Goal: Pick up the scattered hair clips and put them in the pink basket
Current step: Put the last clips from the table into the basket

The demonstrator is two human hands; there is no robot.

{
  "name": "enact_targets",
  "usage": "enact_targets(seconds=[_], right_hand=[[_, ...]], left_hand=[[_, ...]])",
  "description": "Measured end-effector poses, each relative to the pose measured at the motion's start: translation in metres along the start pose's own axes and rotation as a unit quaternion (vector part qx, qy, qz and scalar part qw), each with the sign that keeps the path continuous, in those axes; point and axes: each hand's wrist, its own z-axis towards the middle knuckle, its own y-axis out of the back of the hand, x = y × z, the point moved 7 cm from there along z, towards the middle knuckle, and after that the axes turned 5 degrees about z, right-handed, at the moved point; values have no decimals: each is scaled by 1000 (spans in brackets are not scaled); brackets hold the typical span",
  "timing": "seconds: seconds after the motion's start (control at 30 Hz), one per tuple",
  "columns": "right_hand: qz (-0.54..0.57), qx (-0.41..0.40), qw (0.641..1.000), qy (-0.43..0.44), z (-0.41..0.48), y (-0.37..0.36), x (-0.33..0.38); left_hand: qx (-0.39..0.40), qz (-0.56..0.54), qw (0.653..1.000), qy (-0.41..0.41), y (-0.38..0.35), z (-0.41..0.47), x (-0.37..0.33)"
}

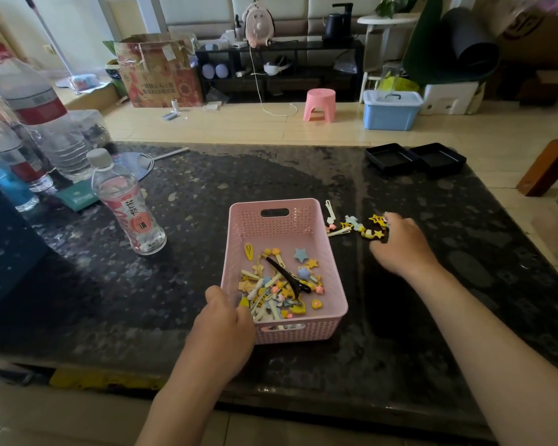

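A pink perforated basket [331, 272] stands in the middle of the dark stone table, holding several small colourful hair clips [277, 291] and one long black clip [287, 275]. My left hand [223, 323] grips the basket's near left corner, fingers curled over the rim. Just right of the basket's far corner lie several scattered clips [351, 224], white, yellow and blue. My right hand [398, 243] rests on the table at the right end of that cluster, its fingertips on the yellow star clips [377, 220]. Whether it has hold of one is hidden by the fingers.
A clear plastic bottle [128, 204] stands left of the basket, with larger bottles [36, 104] behind it at the table's left end. Two black trays [414, 157] sit at the far right corner. A hand fan [136, 162] lies at the far left.
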Motion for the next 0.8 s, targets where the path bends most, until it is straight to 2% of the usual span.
enact_targets(seconds=[0.1,0.37,0.43,0.53,0.6,0.7,0.8], right_hand=[[-60,48,996,-41,15,-13,-18],[-121,138,982,-35,51,-38,-21],[-138,118,983,-11,51,-39,-22],[-127,25,991,41,44,-29,-12],[-123,-2,991,53,37,-24,-6],[-91,-10,995,37,28,-19,-2],[-10,-25,1000,-6,20,-12,-9]], left_hand=[[-6,-9,1000,-11,1,4,0],[-11,8,1000,-22,0,4,0],[-12,3,1000,-18,1,3,0],[-14,5,1000,-12,2,4,0],[-16,8,1000,-14,3,4,-1],[-11,9,1000,-13,3,2,-2],[-7,12,1000,-9,3,2,-2]])
